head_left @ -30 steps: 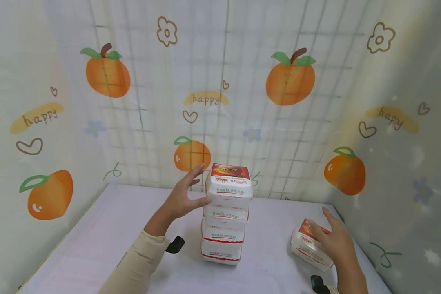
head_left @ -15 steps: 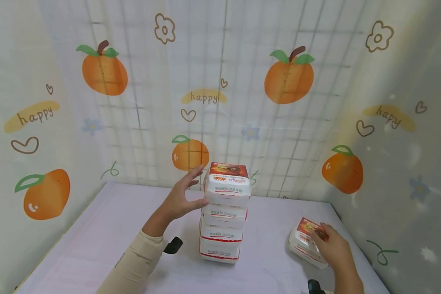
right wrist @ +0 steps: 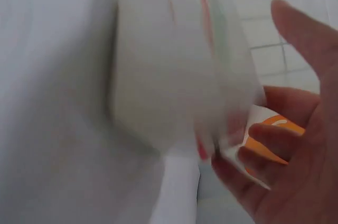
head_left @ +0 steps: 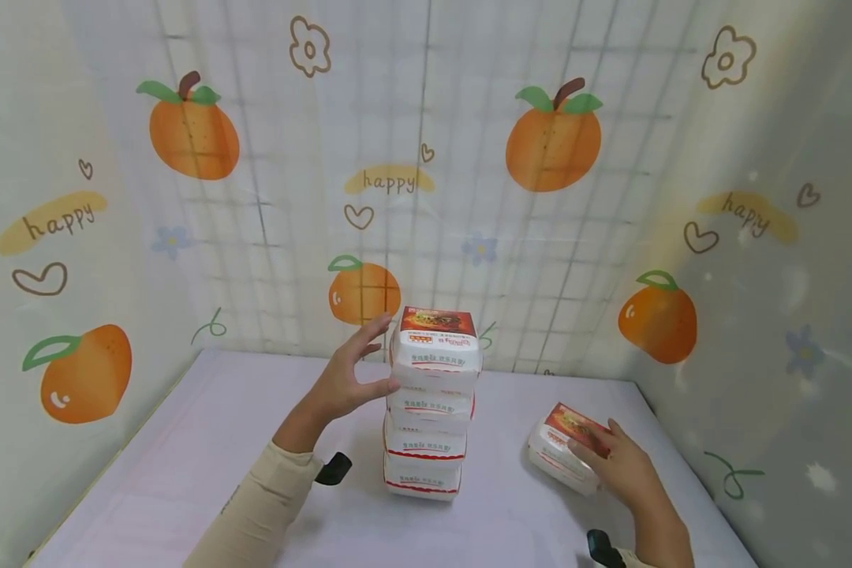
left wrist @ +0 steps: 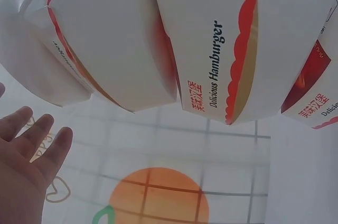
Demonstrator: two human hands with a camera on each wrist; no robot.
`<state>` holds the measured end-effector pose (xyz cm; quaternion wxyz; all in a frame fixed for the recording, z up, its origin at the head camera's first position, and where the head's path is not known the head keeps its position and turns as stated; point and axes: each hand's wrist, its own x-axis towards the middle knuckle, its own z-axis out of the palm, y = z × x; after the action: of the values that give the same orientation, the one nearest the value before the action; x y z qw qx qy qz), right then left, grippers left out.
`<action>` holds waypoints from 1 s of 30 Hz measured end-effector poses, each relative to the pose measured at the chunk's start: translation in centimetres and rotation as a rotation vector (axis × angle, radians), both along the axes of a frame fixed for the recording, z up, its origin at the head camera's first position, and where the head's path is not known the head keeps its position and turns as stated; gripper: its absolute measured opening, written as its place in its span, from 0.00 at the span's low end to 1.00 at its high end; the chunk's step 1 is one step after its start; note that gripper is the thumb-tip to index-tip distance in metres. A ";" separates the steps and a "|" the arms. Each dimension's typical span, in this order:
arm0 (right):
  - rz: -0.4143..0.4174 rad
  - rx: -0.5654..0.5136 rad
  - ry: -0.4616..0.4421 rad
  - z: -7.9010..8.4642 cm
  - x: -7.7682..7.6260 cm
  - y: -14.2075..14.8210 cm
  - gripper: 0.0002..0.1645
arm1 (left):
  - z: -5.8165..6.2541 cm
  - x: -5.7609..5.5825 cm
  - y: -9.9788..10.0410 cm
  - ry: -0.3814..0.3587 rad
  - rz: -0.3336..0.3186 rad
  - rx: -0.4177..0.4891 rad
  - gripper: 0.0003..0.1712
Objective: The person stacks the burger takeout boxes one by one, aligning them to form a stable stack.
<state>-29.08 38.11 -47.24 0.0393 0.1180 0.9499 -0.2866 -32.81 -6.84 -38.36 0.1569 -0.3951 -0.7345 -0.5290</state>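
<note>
A column of several white hamburger boxes (head_left: pixel 424 446) stands on the table, slightly uneven, with a red picture on the top lid. My left hand (head_left: pixel 344 383) is at the left side of the top box (head_left: pixel 436 359), thumb and fingers spread, the thumb tip right at its lower edge. In the left wrist view, straight fingers (left wrist: pixel 53 145) stand near the column. A separate hamburger box (head_left: pixel 557 454) is on the right. My right hand (head_left: pixel 625 465) lies over its right end, fingers touching it and thumb above the lid. Motion blurs that box in the right wrist view.
The table (head_left: pixel 206 450) has a pale cover. Behind and at the sides hangs a white curtain (head_left: pixel 284 142) printed with oranges, and a wire grid shows through it. Dark wrist straps (head_left: pixel 335 469) show at both cuffs.
The right hand has come down onto the separate hamburger box, which has moved left with it, closer to the column. My left hand stays beside the top box. The head view has shifted slightly.
</note>
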 end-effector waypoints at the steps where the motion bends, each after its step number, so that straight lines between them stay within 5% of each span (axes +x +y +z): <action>1: 0.004 -0.006 -0.010 0.0 0.0 0.1 0.66 | 0.3 0.3 0.0 -0.002 -0.003 0.001 0.50; 6: 0.028 -0.038 -0.050 -0.5 0.0 0.7 0.71 | 1.7 1.7 0.0 -0.013 -0.009 -0.011 0.48; 15: 0.067 -0.037 -0.008 -2.0 -0.5 0.7 0.76 | 2.0 1.6 0.1 -0.018 -0.011 -0.011 0.47; 23: 0.098 -0.036 0.002 -3.2 -1.2 0.9 0.82 | -0.5 -1.0 0.1 -0.015 0.004 -0.016 0.51; 30: 0.152 -0.088 0.034 -3.8 -1.5 0.8 0.83 | -1.1 -1.4 -0.1 -0.018 0.011 -0.017 0.50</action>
<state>-30.61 38.90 -51.04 0.0499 0.0386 0.9432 -0.3261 -34.16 -6.97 -39.46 0.1496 -0.3878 -0.7425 -0.5253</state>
